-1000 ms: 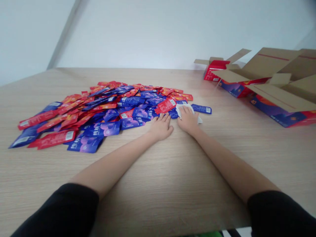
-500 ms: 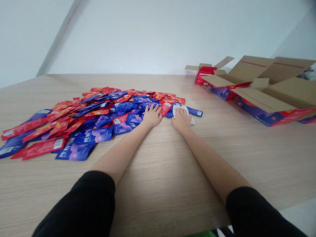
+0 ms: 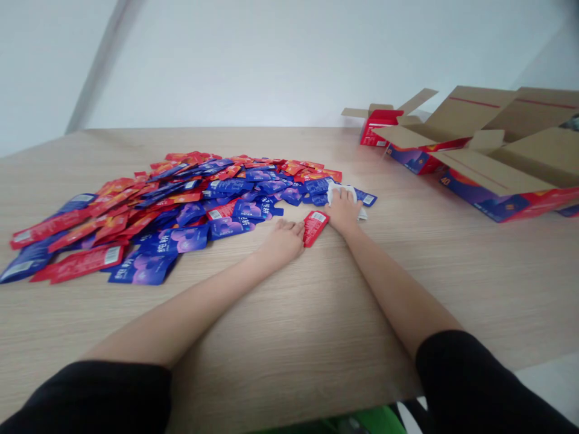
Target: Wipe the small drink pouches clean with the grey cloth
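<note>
A wide heap of red and blue flat sachets (image 3: 181,199) covers the left half of the wooden table (image 3: 316,337). My left hand (image 3: 284,240) lies flat at the heap's near right edge, fingers together, touching one red sachet (image 3: 315,226) that sits apart from the heap on bare wood. My right hand (image 3: 344,211) rests palm down on a white piece of cloth or paper (image 3: 340,191), just right of that red sachet. A blue sachet (image 3: 367,198) lies beside the white piece.
Several opened cardboard cartons with red and blue printed sides (image 3: 479,163) stand at the far right, flaps up; a smaller red box (image 3: 379,128) stands behind them. A white wall rises behind the table. The near table edge runs across the bottom right.
My left hand reached into the heap, then drew back toward me, bringing one red sachet out onto the bare wood. My right hand stayed on the white piece.
</note>
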Available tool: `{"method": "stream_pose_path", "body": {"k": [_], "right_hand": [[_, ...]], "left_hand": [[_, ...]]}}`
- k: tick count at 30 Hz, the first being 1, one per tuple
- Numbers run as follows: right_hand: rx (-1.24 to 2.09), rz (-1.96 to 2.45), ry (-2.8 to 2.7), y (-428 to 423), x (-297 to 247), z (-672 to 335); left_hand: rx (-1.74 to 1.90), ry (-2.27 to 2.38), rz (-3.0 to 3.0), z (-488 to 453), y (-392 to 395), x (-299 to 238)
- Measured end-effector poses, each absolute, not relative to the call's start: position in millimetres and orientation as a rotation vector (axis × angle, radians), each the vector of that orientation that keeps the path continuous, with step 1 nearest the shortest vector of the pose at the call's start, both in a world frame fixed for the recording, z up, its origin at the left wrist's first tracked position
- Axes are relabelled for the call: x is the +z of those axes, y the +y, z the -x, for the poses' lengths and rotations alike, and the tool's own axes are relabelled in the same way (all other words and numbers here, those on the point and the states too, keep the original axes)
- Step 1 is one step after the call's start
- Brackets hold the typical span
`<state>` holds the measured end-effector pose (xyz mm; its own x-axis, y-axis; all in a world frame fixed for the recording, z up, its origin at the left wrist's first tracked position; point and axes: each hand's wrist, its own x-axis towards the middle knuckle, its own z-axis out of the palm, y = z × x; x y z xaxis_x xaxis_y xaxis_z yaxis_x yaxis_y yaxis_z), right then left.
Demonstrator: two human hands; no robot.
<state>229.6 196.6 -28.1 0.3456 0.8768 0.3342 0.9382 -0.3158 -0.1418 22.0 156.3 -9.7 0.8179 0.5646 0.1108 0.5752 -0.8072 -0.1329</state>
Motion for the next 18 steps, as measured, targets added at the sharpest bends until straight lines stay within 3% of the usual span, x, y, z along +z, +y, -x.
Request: {"method": "stream_pose_path", "body": {"k": [8,12,18], "right_hand": [[-0.243,2.313,-1.616,197.4,-29.0,-232.8],[-0.25,2.345,-1.576,198.4,-29.0,-232.9],[-0.265,2.326,-1.568,197.2,-29.3,-235.9]], "left_hand": [[-0.014,-0.582,3.019,31.2,134.5,-1.0],[-0.182,-0.723,2.99,38.3,114.2,12.5],[-0.036,-0.94,2.949,43.1,77.8,-5.5]]}}
